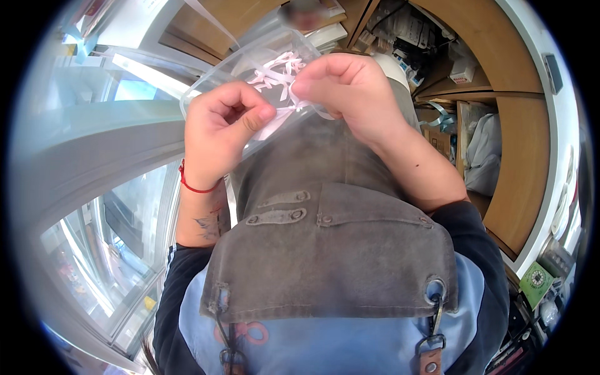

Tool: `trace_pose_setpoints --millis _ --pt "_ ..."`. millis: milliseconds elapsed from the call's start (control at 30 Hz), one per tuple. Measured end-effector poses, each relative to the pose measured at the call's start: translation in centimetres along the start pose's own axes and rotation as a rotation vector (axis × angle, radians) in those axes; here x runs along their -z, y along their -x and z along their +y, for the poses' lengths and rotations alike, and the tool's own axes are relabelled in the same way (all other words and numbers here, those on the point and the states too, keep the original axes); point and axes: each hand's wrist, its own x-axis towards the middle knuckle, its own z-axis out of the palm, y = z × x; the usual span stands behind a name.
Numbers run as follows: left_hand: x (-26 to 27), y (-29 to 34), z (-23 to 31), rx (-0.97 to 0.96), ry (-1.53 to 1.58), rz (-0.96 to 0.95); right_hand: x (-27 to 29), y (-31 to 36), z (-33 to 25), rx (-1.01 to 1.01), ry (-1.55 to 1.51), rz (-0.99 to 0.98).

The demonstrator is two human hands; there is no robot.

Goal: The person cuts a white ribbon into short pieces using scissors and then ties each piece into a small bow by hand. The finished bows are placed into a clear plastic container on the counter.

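Observation:
A pale pink ribbon (pixel 284 115) stretches between my two hands. My left hand (pixel 222 125) pinches it between thumb and curled forefinger, and a red cord bracelet circles that wrist. My right hand (pixel 347 90) has its thumb and forefinger pressed together on the ribbon's other part, slightly farther away. Just beneath and beyond the fingers is a clear plastic box (pixel 206 80), seemingly resting at my lap. Several small pink ribbon bows (pixel 289 61) lie inside it. My fingers hide part of the ribbon, so its knot or loop cannot be made out fully.
A grey-brown apron (pixel 331 256) covers my front and lap. On the right stand wooden cabinets (pixel 525 162) with packed shelves, including a small white box (pixel 462 70) and a grey bag (pixel 484 153). To the left run a pale curved edge (pixel 106 140) and glass panels.

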Motion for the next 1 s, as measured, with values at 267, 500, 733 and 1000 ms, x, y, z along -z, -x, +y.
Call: trace_pose_setpoints --millis 267,500,733,1000 --pt "-0.8 0.2 -0.2 0.022 0.232 -0.097 -0.9 1.0 0.3 -0.11 -0.155 0.057" --pt "-1.7 -0.1 0.4 0.15 0.138 -0.005 -1.8 0.8 0.8 -0.007 -0.064 0.032" --pt "-0.3 -0.4 -0.1 0.211 0.265 0.096 0.9 0.0 1.0 -0.017 0.18 0.02" --pt "0.3 -0.1 0.1 0.38 0.336 -0.087 3.0 -0.7 -2.4 -0.161 0.261 -0.204"
